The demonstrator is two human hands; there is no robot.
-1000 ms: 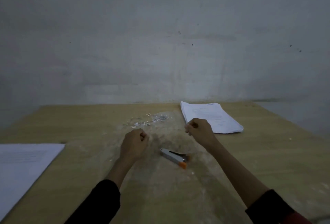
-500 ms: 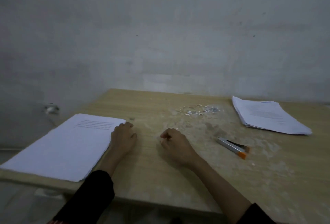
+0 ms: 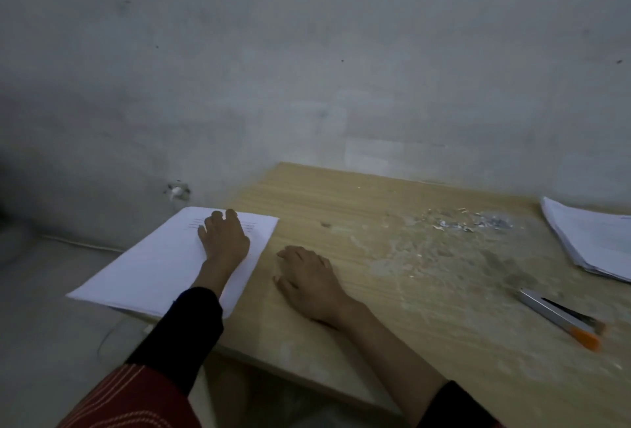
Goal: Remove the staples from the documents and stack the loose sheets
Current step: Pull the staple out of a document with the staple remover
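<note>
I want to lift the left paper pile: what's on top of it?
The left hand lies flat on the paper pile, covering some printed lines. Anything beneath the hand is hidden.

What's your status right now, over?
Left hand flat on left paper stack. Right hand open on table, holding nothing. Orange-tipped tool lying untouched, right. Nothing in the way.

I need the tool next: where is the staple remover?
In the head view, the staple remover lies on the table at far right, just in front of the right paper stack.
</note>
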